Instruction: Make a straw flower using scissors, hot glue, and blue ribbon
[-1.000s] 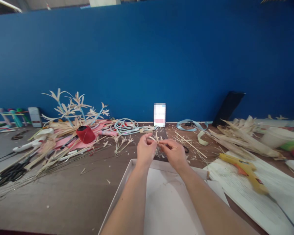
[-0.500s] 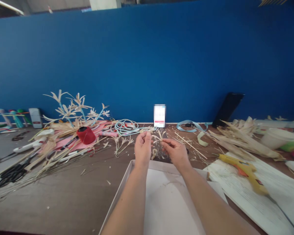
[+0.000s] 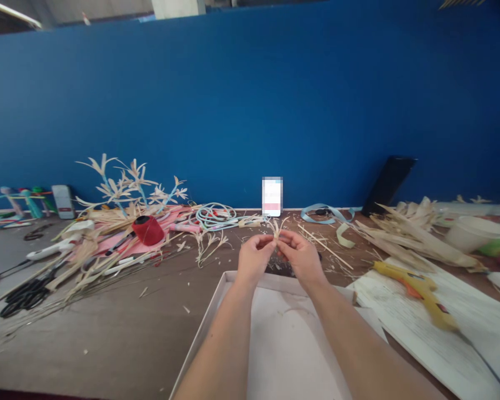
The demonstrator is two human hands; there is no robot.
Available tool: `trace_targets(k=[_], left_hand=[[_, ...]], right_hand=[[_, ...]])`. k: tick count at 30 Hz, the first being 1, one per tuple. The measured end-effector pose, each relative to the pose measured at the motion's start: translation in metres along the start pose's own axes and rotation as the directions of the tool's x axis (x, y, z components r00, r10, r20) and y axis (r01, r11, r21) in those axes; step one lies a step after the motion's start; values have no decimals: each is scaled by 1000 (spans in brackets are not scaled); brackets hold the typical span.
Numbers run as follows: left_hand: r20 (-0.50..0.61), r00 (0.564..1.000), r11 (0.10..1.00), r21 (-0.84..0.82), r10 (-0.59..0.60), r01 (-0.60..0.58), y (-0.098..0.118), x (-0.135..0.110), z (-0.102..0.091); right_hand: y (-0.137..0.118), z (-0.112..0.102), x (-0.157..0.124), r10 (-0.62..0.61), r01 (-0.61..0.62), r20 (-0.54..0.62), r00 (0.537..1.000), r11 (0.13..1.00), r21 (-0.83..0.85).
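Note:
A small pale flower of dried husk strips [image 3: 276,229] stands between my two hands, its thin petals spreading upward. My left hand [image 3: 255,258] pinches at its base from the left. From the other side my right hand [image 3: 300,256] grips the same base with thumb and fingertips. The fingers of both hands meet there and hide the lower end of the flower. Beneath my forearms lies a shallow white box [image 3: 287,344]. Several similar loose flowers [image 3: 208,244] rest on the table to the left of my hands.
On the left are finished husk flowers on blue stems [image 3: 123,186], a red thread spool [image 3: 149,230], black scissors [image 3: 29,294] and a white glue gun [image 3: 52,248]. A lit phone [image 3: 271,197] leans on the blue partition [image 3: 250,100]. Rightward lie dried husks [image 3: 404,236] and a yellow glue gun [image 3: 420,291] on papers.
My left hand has moved right and slightly down to join my right hand at the flower. The flower now points more upright. The right hand has barely shifted.

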State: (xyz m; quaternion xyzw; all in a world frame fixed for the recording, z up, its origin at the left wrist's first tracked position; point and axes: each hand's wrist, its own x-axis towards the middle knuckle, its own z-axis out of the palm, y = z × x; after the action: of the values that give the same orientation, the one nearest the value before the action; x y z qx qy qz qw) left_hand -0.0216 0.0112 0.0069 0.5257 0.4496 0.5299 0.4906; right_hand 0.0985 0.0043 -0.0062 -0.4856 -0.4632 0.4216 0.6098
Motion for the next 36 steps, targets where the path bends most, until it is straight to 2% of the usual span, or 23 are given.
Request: trace_targets(k=[6, 10, 19, 26, 31, 36], left_hand=[[15, 1000, 1000, 19, 20, -20, 0, 1, -1], [-30, 998, 994, 92, 62, -59, 1, 1, -2], [-49, 992, 982, 158, 114, -105, 5, 2, -3], [-62, 990, 976, 185, 128, -115, 5, 1, -2], [-49, 985, 976, 156, 163, -153, 4, 1, -1], [-41, 989, 980, 145, 145, -138, 5, 0, 0]], right_hand=[[-1, 0, 0, -17, 15, 52, 999, 999, 29], [1, 2, 0, -55, 54, 69, 996, 998, 16], [2, 4, -5, -124, 128, 62, 990, 989, -74], [1, 5, -5, -108, 110, 37, 993, 993, -44], [-2, 4, -6, -76, 78, 16, 997, 985, -153], [0, 3, -5, -115, 116, 17, 993, 966, -231]])
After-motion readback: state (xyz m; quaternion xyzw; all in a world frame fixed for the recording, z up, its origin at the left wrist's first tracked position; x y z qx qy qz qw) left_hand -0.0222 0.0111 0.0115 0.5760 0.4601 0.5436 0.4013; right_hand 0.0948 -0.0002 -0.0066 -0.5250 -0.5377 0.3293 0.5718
